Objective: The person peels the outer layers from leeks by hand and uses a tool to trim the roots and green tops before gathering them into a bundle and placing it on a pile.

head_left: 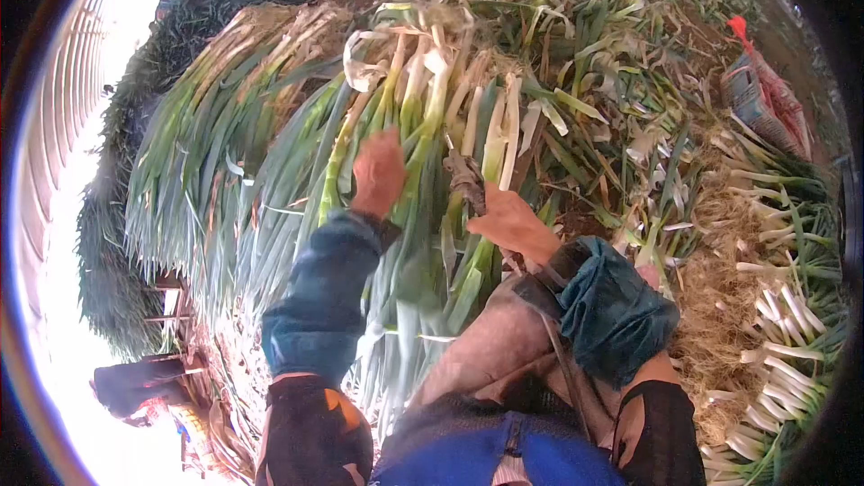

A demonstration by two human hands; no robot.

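Note:
Long green onions (436, 94) lie in a thick layer before me, their pale root ends pointing away and green leaves trailing towards my lap. My left hand (378, 175) is closed among the stalks, gripping green onions; its fingertips are hidden. Just to the right, my right hand (515, 223) is closed round a rag-wrapped tool (463, 182) with a thin tip, which looks like a knife. Its tip points away from me, close beside the pale stalks. A curled, peeled-back leaf (364, 61) lies over the root ends.
More green onions (202, 108) are heaped at the left. Stripped leaves (621, 45) litter the ground behind and to the right. Trimmed white-stemmed onions (781, 378) lie in a row at right, near a red-topped sack (765, 99). A dark-topped stool-like object (139, 382) stands lower left.

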